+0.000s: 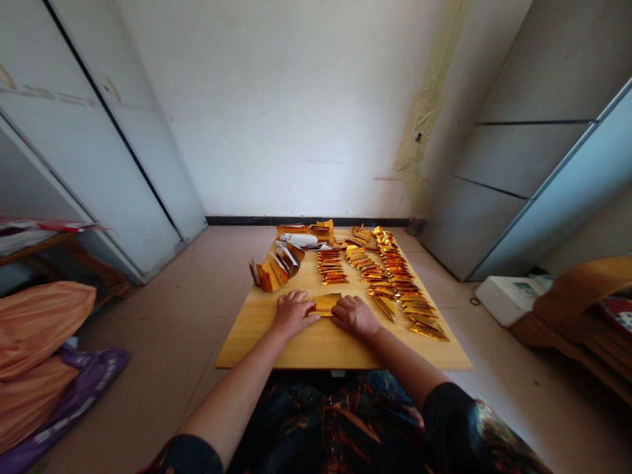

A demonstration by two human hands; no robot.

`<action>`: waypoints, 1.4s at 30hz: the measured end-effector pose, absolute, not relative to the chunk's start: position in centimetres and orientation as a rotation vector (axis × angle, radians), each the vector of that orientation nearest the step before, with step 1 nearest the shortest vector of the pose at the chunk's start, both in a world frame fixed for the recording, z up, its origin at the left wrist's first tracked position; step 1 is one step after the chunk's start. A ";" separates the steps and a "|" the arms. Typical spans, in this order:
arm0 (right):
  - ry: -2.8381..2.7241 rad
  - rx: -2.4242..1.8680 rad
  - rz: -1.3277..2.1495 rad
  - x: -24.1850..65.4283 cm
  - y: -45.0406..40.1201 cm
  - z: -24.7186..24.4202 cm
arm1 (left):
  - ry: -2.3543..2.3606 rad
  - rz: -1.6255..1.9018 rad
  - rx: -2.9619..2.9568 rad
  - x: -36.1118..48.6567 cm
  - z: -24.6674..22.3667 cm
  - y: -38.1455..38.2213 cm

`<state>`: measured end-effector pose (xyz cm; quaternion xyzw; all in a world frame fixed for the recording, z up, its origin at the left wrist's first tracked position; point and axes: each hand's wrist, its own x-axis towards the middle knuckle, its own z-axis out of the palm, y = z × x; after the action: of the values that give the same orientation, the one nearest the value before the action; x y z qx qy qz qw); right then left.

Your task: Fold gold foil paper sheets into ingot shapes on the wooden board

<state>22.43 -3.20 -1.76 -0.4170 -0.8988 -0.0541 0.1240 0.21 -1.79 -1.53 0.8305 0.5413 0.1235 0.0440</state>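
A sheet of gold foil paper [327, 304] lies on the wooden table [247, 336] in front of me, its near edge seemingly rolled or folded. My left hand [293, 312] grips its left end, thumb toward the middle. At the right end, my right hand [356, 315] has its fingers curled over the paper. Loose gold sheets with white backs [279, 268] curl in a pile beyond my left hand. Folded gold pieces [332, 266] stand in a short row behind the sheet, and longer rows of folded gold pieces [395, 270] run down the right side.
A white roll-shaped item [299, 239] lies at the table's back left. Grey cabinets stand left [123, 131] and right [508, 151]. Orange and purple bags [44, 355] are on the left; a white box [501, 299] and a wooden chair [573, 309] are at right.
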 end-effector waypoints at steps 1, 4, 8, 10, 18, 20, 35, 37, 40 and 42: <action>-2.600 -1.222 -0.144 22.4 -3.2 -1.8 | 1.645 0.387 2.538 0.1 -1.6 -1.8; -2.507 -1.275 -0.055 22.2 -3.1 -1.9 | 1.624 0.403 2.546 -0.1 -1.6 -1.7; -2.356 -1.378 0.172 22.1 -2.1 -2.0 | 1.586 0.426 2.561 0.0 -1.6 -1.5; -2.284 -1.398 0.299 22.1 -1.4 -2.1 | 1.624 0.444 2.504 0.3 -1.6 -1.2; -1.964 -1.782 0.517 21.0 0.1 -1.9 | 1.904 0.503 2.179 2.0 -1.3 -0.3; -1.972 -1.856 0.489 20.6 0.0 -1.8 | 1.950 0.506 2.128 2.3 -1.2 -0.3; -2.018 -1.865 0.248 20.0 -0.7 -1.9 | 2.093 0.467 2.110 3.0 -1.1 -1.1; -2.009 -1.848 0.232 19.9 -0.8 -2.1 | 2.096 0.450 2.114 3.1 -1.0 -1.2; -1.993 -1.818 0.220 20.0 -0.8 -2.3 | 2.106 0.422 2.110 3.2 -0.9 -1.2; -1.991 -1.792 0.220 20.0 -0.7 -2.4 | 2.117 0.412 2.111 3.2 -0.8 -1.3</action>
<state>20.04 -0.75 -2.45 -0.6498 -0.7217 0.0798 0.2249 3.22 -1.25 -0.82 0.6982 0.7001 0.1364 0.0620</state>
